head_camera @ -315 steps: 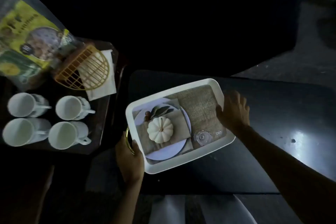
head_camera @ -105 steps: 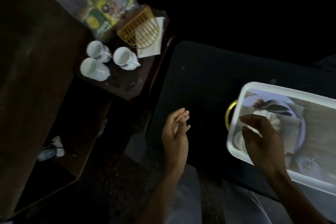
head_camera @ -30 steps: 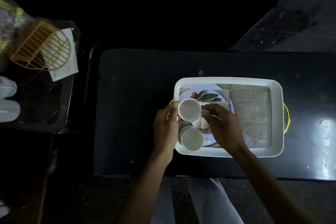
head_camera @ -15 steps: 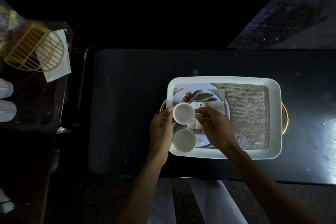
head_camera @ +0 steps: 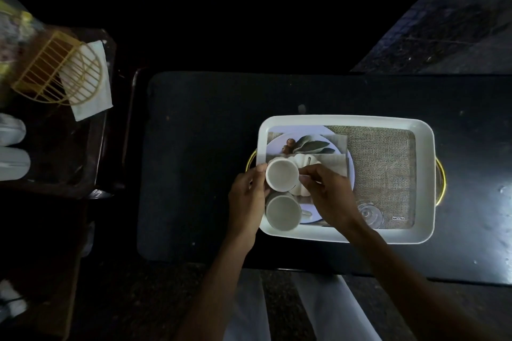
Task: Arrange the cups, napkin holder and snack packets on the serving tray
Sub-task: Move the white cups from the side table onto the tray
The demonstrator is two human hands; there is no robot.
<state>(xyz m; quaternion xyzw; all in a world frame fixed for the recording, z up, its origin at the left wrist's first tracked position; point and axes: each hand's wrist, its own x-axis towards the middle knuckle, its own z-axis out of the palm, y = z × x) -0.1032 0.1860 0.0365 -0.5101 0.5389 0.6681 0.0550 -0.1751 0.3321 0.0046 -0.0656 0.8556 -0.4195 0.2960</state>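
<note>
moved: far cup (head_camera: 282, 175) and near cup (head_camera: 282, 210) off side table (head_camera: 69, 163) since 3.5 s back, now at left end of serving tray (head_camera: 343, 120).
step: seating far cup just beyond near cup.
left hand (head_camera: 246, 199): curled round far cup's left side.
right hand (head_camera: 329, 196): pinching its right side; handle hidden.
pending: two cups (head_camera: 12, 147), napkin holder (head_camera: 61, 69), snack packets (head_camera: 11, 22), far left.
next: release, reach left; keep tray's right half free.

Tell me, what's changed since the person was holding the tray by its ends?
Two cups have moved from the side table onto the tray, at its left end: the near cup stands released, and the left hand and right hand now hold the far cup. The other two cups, the napkin holder and the snack packets remain on the side table.
</note>
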